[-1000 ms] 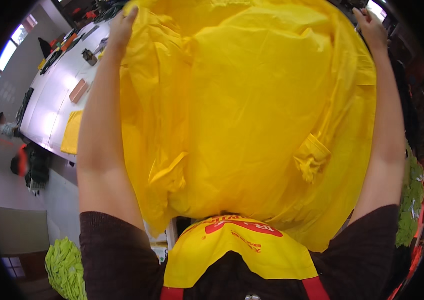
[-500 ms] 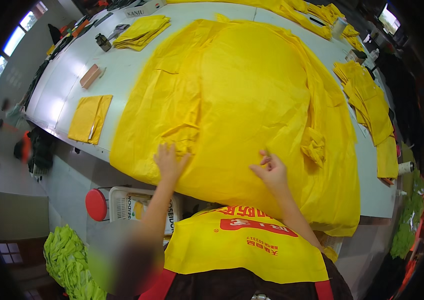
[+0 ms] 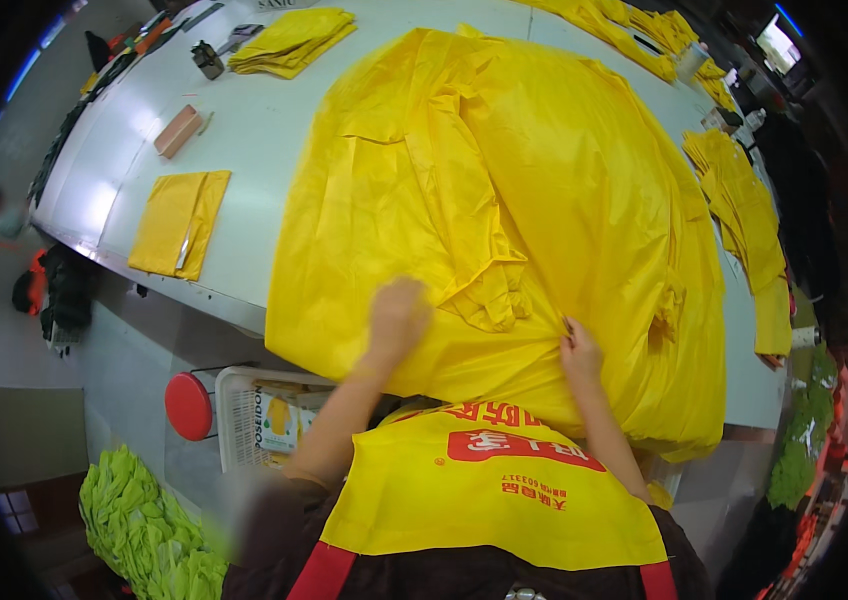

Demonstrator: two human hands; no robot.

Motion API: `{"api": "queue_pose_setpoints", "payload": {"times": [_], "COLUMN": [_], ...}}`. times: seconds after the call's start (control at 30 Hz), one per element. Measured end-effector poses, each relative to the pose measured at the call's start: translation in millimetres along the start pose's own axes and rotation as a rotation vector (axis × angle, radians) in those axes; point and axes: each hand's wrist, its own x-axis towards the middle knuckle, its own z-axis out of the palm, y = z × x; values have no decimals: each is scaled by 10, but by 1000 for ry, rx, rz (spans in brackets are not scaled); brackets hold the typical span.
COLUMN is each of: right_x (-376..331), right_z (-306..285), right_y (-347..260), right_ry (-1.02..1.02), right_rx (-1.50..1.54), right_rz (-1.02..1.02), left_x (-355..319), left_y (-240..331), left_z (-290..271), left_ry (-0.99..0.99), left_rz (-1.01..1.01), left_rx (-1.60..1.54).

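Observation:
A large yellow coat [image 3: 584, 190] of thin, shiny fabric is spread over the white table, its near edge hanging over the front. One of its sleeves [image 3: 474, 210] lies creased down the middle and ends in a gathered cuff. My left hand [image 3: 399, 318] is over the near left part of the coat, to the left of that cuff; motion smears its fingers. With closed fingers my right hand [image 3: 581, 357] pinches the coat's fabric to the right of the cuff, and folds run from the pinch. A small dark bit shows at its fingertips, too small to name.
Folded yellow pieces lie on the table [image 3: 244, 200] at left [image 3: 179, 225], far left [image 3: 292, 42] and right [image 3: 739, 210]. A pinkish-brown block [image 3: 178, 131] sits at left. Below the front edge are a white basket [image 3: 236, 430] and a red stool [image 3: 189, 405].
The coat's left side and sleeve have shifted right and creased. My left hand moved right, its spread fingers now blurred. My right hand moved slightly right and down and took hold of the fabric.

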Motion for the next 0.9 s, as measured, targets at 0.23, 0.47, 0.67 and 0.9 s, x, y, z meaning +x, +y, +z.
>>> {"api": "queue_pose_setpoints", "payload": {"times": [0.23, 0.47, 0.67, 0.9], "right_x": [-420, -704, 344, 1335], "right_z": [-616, -749, -133, 1370], "right_y": [364, 445, -939, -1573], "right_ry": [29, 9, 25, -359], "right_rx": [-142, -249, 303, 176], "right_rz": [108, 160, 27, -533], "left_x": [-634, -1132, 7, 1502], "left_y": [-652, -444, -944, -1717], "left_z": [-317, -354, -687, -900], "left_ry": [56, 60, 564, 163], "left_rz": [-151, -128, -166, -945], "left_rx": [485, 254, 70, -1200]}}
